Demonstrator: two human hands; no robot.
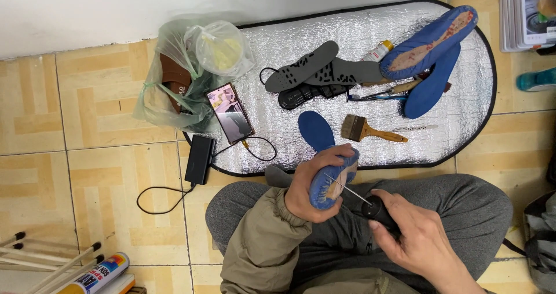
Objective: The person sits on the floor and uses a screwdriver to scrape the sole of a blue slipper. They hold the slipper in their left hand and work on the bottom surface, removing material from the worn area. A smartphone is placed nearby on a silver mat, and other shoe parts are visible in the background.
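My left hand [308, 185] grips a blue shoe insole [317, 133] near its heel, over my lap. The insole's worn tan underside faces me. My right hand [412, 234] holds an awl [370, 204] by its black handle. The awl's thin metal needle touches the insole's heel end just right of my left fingers. I sit cross-legged in grey trousers [457, 198] on a tiled floor.
A silver foil mat [463, 114] ahead holds a paintbrush [368, 130], grey insoles [304, 67], a blue insole pair [431, 42], a glue bottle [377, 50] and a phone [230, 113]. A power bank [200, 159] and plastic bags [185, 74] lie left. A spray can [95, 274] is bottom left.
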